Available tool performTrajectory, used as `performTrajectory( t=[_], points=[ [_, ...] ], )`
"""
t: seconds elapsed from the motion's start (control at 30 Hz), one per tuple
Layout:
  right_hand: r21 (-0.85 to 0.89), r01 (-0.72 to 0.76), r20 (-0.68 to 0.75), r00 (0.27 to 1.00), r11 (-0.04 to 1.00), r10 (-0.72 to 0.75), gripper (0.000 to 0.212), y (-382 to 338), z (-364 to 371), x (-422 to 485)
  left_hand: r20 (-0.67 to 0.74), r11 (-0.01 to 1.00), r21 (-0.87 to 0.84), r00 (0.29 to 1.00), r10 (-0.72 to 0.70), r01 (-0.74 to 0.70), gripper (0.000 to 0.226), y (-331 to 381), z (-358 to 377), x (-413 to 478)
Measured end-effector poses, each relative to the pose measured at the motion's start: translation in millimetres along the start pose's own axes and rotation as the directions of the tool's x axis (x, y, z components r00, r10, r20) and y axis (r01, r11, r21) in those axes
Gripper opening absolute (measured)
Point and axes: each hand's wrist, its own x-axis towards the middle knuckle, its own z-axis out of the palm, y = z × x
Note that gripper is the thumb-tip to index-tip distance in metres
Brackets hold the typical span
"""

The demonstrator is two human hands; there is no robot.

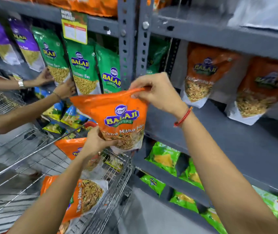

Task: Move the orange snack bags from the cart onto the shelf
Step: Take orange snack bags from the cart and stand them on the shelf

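Note:
I hold an orange snack bag (118, 114) in the air above the wire cart (33, 166), in front of the grey shelf post. My right hand (158, 92) pinches its top edge. My left hand (97, 141) grips its bottom corner. Two more orange bags (74, 149) (82, 196) lie in the cart below. On the grey shelf (219, 130) to the right stand two orange bags (202, 73) (259, 88), upright against the back.
Another person's two hands (57, 83) handle green snack bags (82, 68) on the left shelf bay, beside purple bags (25, 43). Green chip packets (165, 157) fill the shelves below. A perforated grey upright (128, 39) divides the bays.

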Motion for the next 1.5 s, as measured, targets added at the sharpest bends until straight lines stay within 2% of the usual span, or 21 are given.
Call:
performTrajectory(
  t=[0.1,0.17,0.23,0.27,0.3,0.33,0.4,0.43,0.47,0.5,0.63,0.77,0.83,0.93,1.17,1.3,1.4,1.5],
  points=[
    [0.057,0.008,-0.309,0.951,0.998,0.01,0.029,18,-29,-15,0.009,0.993,-0.066,0.995,0.095,-0.094,0.035,31,23,8],
    [0.119,0.006,-0.532,0.845,0.993,0.059,0.058,39,-41,-36,0.032,0.983,-0.104,0.987,0.157,-0.152,0.033,47,42,15],
    [0.307,-0.011,-0.655,0.724,0.952,0.219,0.087,64,-43,-64,0.073,0.977,-0.154,0.985,0.159,-0.147,0.036,60,63,22],
    [0.396,-0.05,-0.65,0.69,0.917,0.319,0.097,79,-41,-80,0.093,0.972,-0.187,0.982,0.165,-0.146,0.037,66,73,25],
    [0.455,-0.118,-0.602,0.69,0.882,0.403,0.103,95,-41,-97,0.112,0.966,-0.208,0.977,0.18,-0.154,0.036,72,84,30],
    [0.471,-0.215,-0.514,0.721,0.855,0.465,0.107,112,-42,-116,0.133,0.959,-0.234,0.972,0.192,-0.157,0.036,79,98,35],
    [0.42,-0.405,-0.235,0.816,0.812,0.529,0.109,142,-41,-148,0.171,0.95,-0.279,0.967,0.19,-0.138,0.038,93,122,49],
    [0.387,-0.464,-0.094,0.84,0.797,0.535,0.107,155,-37,-160,0.195,0.948,-0.292,0.963,0.188,-0.126,0.039,98,134,55],
    [0.365,-0.501,-0.012,0.84,0.785,0.542,0.104,166,-35,-169,0.228,0.948,-0.294,0.954,0.195,-0.123,0.038,105,148,63],
    [0.358,-0.528,0.0,0.825,0.77,0.565,0.101,176,-34,-175,0.262,0.949,-0.291,0.944,0.2,-0.121,0.038,109,161,71],
    [0.34,-0.582,-0.182,0.73,0.739,0.658,0.091,207,-43,-183,0.37,0.96,-0.259,0.908,0.198,-0.103,0.043,117,209,102],
    [0.349,-0.659,-0.219,0.633,0.666,0.742,0.087,237,-39,-196,0.469,0.98,-0.197,0.875,0.12,-0.029,0.068,99,247,122],
    [0.353,-0.688,-0.23,0.593,0.634,0.772,0.084,248,-36,-195,0.433,0.986,-0.168,0.898,0.081,-0.009,0.07,82,259,124],
    [0.339,-0.71,-0.221,0.577,0.617,0.786,0.083,265,-39,-183,0.38,0.993,-0.118,0.922,0.068,-0.025,0.064,65,272,134],
    [0.293,-0.741,-0.235,0.557,0.604,0.797,0.088,288,-44,-163,0.411,0.994,-0.106,0.909,0.072,-0.03,0.064,64,283,167],
    [0.29,-0.767,-0.225,0.526,0.572,0.82,0.088,286,-46,-158,0.367,0.997,-0.051,0.928,0.066,-0.05,0.071,68,284,169],
    [0.314,-0.756,-0.317,0.486,0.574,0.814,0.094,267,-41,-161,0.265,0.99,-0.128,0.96,0.086,-0.053,0.086,74,277,147],
    [0.333,-0.742,-0.5,0.384,0.582,0.776,0.091,229,-19,-169,0.145,0.979,-0.197,0.985,0.089,-0.06,0.073,66,249,111]
  ],
)
